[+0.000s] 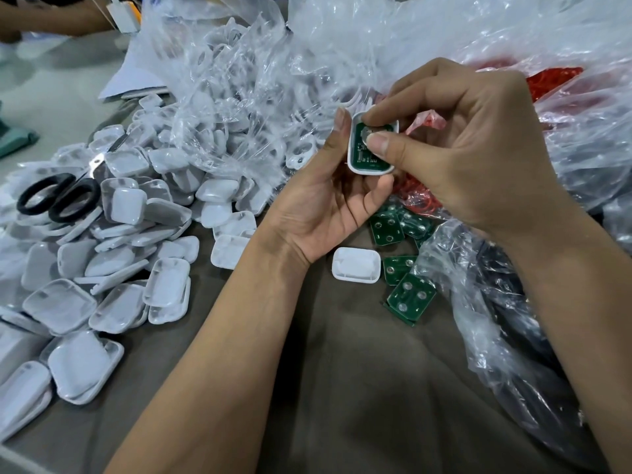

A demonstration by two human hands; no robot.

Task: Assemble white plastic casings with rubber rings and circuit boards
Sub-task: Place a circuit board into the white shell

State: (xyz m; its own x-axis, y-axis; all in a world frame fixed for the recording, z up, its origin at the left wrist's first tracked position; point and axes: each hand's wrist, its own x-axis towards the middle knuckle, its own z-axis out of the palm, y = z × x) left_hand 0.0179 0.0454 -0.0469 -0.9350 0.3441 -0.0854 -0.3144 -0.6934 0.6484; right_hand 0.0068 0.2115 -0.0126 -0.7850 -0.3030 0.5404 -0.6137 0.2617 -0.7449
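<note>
My left hand grips a white plastic casing by its edges, thumb on the left side and fingers under it. A green circuit board lies inside the casing. My right hand presses its thumb and index fingertip onto that board. Loose green circuit boards lie on the table below my hands, beside one empty white casing. Red rubber rings lie in a small heap under my right hand, partly hidden by it.
A large heap of white casings covers the left of the table, with black-handled scissors on top. Crumpled clear plastic bags fill the back and right; one holds more red rings. Another person's arm shows at the top left.
</note>
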